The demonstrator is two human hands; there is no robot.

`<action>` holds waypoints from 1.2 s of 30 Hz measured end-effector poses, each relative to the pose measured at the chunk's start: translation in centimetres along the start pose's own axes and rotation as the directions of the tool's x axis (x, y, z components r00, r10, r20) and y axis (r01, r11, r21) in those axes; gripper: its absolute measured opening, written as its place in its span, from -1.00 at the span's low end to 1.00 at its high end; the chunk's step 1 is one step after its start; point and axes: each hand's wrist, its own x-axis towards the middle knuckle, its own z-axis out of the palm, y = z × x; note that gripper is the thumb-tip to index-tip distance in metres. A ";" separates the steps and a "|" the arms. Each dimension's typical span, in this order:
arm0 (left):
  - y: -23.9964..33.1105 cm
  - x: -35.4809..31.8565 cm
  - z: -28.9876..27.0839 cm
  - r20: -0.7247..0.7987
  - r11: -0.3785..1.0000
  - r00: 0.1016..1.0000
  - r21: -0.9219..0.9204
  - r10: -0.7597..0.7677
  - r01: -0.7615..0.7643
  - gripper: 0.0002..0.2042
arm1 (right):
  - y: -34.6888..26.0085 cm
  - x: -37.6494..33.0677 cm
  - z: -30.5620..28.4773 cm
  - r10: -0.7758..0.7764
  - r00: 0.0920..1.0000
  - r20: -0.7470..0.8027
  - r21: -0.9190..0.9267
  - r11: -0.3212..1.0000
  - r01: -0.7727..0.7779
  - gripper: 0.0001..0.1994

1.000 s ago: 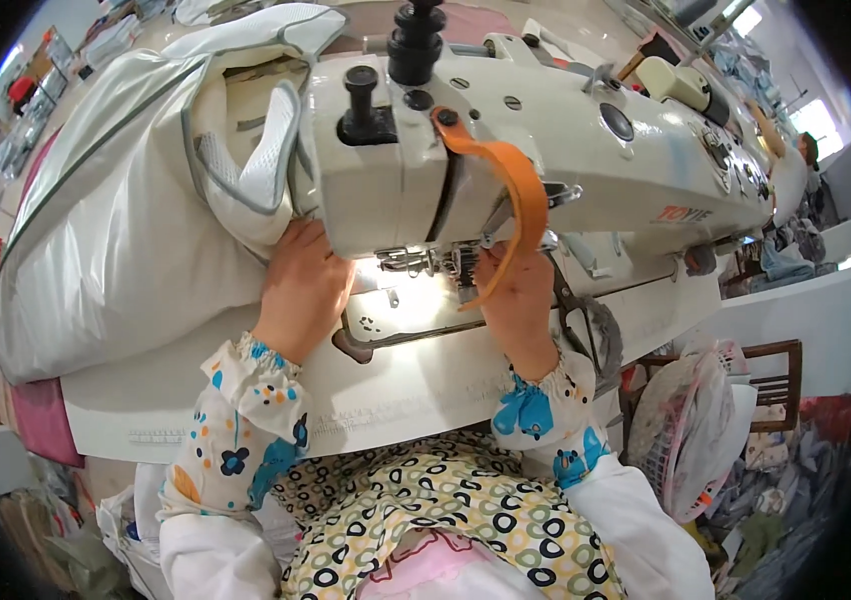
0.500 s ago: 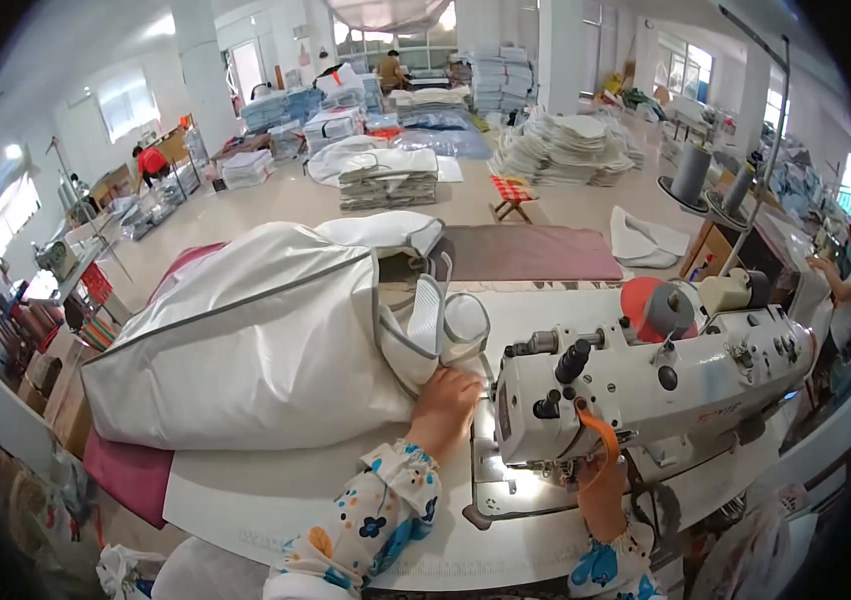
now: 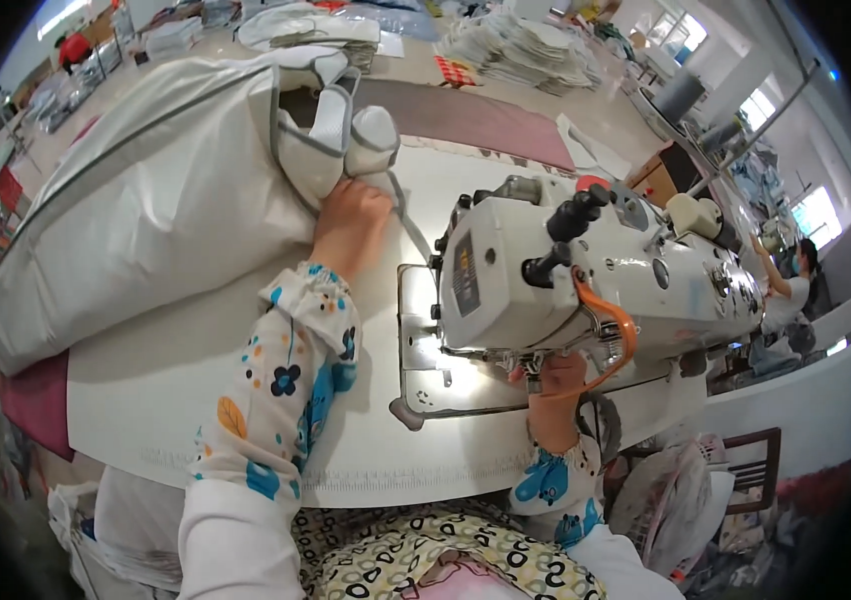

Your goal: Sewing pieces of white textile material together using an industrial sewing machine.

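Observation:
My left hand [image 3: 351, 230] is closed on the near right end of a large white fabric cover [image 3: 186, 190] with grey-bound edges. The cover lies bunched on the left of the table, its rolled end standing above my fingers. A narrow grey strip [image 3: 413, 225] runs from that end toward the white sewing machine [image 3: 546, 270]. Under the machine's head, just right of the lit needle area, is my right hand [image 3: 558, 385]. Its fingers are curled and partly hidden by the head and an orange curved guard [image 3: 614, 340]; what they hold cannot be made out.
The white sewing table [image 3: 366, 440] has a printed ruler along its near edge. Mauve fabric [image 3: 466, 115] lies beyond it. Stacked white pieces [image 3: 516, 50] and a red-checked stool [image 3: 456, 72] stand on the floor. Another person [image 3: 791, 285] sits at the right.
My view has tipped downward and to the right. The left hand and the cover's end have shifted away from the machine, revealing the grey strip. My right hand's fingers are closer to the needle area.

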 end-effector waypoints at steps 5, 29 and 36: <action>0.8 -1.4 0.7 0.046 0.999 0.998 -0.017 -0.031 0.032 -0.86 | 0.4 -0.8 0.9 0.047 0.969 -0.244 -0.026 0.998 -0.055 -0.75; 11.9 -5.6 -0.6 0.286 0.979 0.953 -0.201 0.100 -0.042 -0.85 | -9.1 -2.5 -5.2 0.140 0.988 -0.061 -0.159 0.976 -0.148 -0.84; 9.2 -7.5 -3.6 0.184 0.993 0.976 -0.012 0.116 -0.116 -0.92 | -9.4 -8.9 -12.2 0.127 0.989 0.073 -0.808 0.589 -0.016 -0.70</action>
